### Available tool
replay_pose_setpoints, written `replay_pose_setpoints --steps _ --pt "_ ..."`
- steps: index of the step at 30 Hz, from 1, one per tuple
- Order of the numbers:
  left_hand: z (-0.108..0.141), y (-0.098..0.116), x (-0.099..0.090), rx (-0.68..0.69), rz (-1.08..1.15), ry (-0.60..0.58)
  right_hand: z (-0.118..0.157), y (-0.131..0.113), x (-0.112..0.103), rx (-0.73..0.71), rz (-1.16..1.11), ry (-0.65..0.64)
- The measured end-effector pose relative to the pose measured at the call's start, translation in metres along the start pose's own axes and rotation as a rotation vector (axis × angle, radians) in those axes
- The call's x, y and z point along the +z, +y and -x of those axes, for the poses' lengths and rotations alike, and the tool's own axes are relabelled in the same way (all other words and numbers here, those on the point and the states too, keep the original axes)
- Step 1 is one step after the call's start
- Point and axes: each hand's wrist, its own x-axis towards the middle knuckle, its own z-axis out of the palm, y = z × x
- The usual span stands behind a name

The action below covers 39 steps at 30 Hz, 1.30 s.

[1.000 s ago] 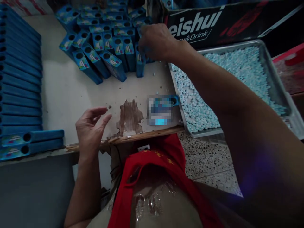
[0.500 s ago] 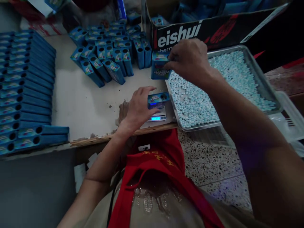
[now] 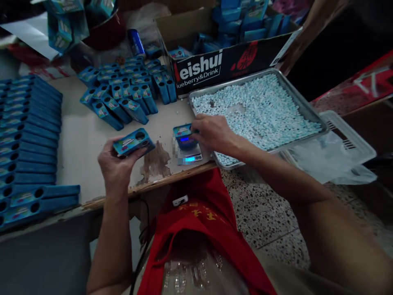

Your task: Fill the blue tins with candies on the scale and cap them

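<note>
My left hand point(image 3: 115, 170) is closed around a small blue candy box point(image 3: 127, 143), held above the table with its round hole facing up. Another blue candy box point(image 3: 181, 131) stands upright on a small digital scale point(image 3: 194, 152) with a lit blue display. The fingers of my right hand point(image 3: 215, 132) pinch that box at its right end, by the hole. Just beyond my right hand lies a metal tray point(image 3: 307, 107) spread with pale blue and white candies point(image 3: 260, 110).
Blue boxes stand in a long row point(image 3: 33, 135) at the left and in a cluster point(image 3: 123, 90) at the back. A black carton point(image 3: 227, 65) holding more boxes sits behind the tray. A clear plastic bag point(image 3: 325, 157) and white lid are at right; the table's wooden edge point(image 3: 172, 178) is worn.
My left hand has lifted a candy box off the scale and carried it left. My right hand has come down from above the tray, bringing its box onto the scale. The view has shifted.
</note>
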Motion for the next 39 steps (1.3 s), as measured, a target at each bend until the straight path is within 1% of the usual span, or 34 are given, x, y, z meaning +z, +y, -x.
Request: replay_pose_setpoints --steps 2,4,6,8,9,10,11,12,14,16,18,20,22,25,28,30,32,34,35,37,38,39 --pt "0.003 0.0 -0.009 0.007 0.029 0.014 0.004 -0.008 0.007 -0.004 -0.02 -0.051" --pt "0.011 0.003 -0.012 0.003 0.02 -0.008 0.007 -0.005 0.011 0.008 -0.068 -0.049" --pt "0.024 0.009 -0.011 0.005 -0.005 -0.025 0.012 0.017 0.011 0.045 -0.161 0.021" --pt "0.04 0.018 -0.009 0.008 0.003 -0.059 0.019 0.052 0.011 0.13 -0.233 0.121" --pt "0.049 0.024 -0.006 0.003 0.017 -0.106 0.023 0.072 0.012 0.191 -0.238 0.159" --pt "0.057 0.03 -0.002 -0.001 0.034 -0.169 0.027 0.091 0.014 0.246 -0.215 0.169" --pt "0.065 0.036 0.004 -0.005 0.053 -0.258 0.031 0.107 0.017 0.279 -0.188 0.138" --pt "0.071 0.042 0.011 -0.005 0.069 -0.349 0.035 0.119 0.022 0.278 -0.168 0.077" --pt "0.081 0.052 0.029 0.001 0.098 -0.497 0.04 0.129 0.034 0.211 -0.122 -0.072" --pt "0.084 0.057 0.048 0.009 0.108 -0.569 0.041 0.124 0.047 0.167 -0.045 -0.16" --pt "0.084 0.058 0.062 0.01 0.087 -0.581 0.037 0.114 0.057 0.191 0.036 -0.178" --pt "0.081 0.057 0.071 0.011 0.057 -0.575 0.031 0.109 0.062 0.223 0.043 -0.173" --pt "0.078 0.057 0.076 -0.002 0.033 -0.554 0.026 0.113 0.063 0.24 -0.046 -0.149" --pt "0.077 0.056 0.082 -0.041 0.007 -0.53 0.026 0.13 0.064 0.282 -0.216 -0.072" --pt "0.08 0.054 0.088 -0.061 0.012 -0.527 0.038 0.14 0.063 0.334 -0.429 0.053" --pt "0.082 0.051 0.091 -0.053 0.011 -0.528 0.05 0.133 0.058 0.347 -0.626 0.151" --pt "0.083 0.049 0.094 -0.041 0.003 -0.533 0.062 0.114 0.047 0.279 -0.795 0.224" --pt "0.082 0.049 0.096 -0.035 0.005 -0.547 0.071 0.087 0.034 0.126 -0.87 0.255" --pt "0.081 0.049 0.096 -0.036 0.015 -0.555 0.073 0.074 0.027 0.027 -0.86 0.239" --pt "0.081 0.051 0.096 -0.044 0.047 -0.56 0.075 0.05 0.015 -0.166 -0.794 0.161" --pt "0.082 0.052 0.094 -0.052 0.061 -0.558 0.075 0.041 0.011 -0.233 -0.765 0.129" --pt "0.085 0.053 0.092 -0.064 0.068 -0.552 0.077 0.035 0.007 -0.27 -0.753 0.118"
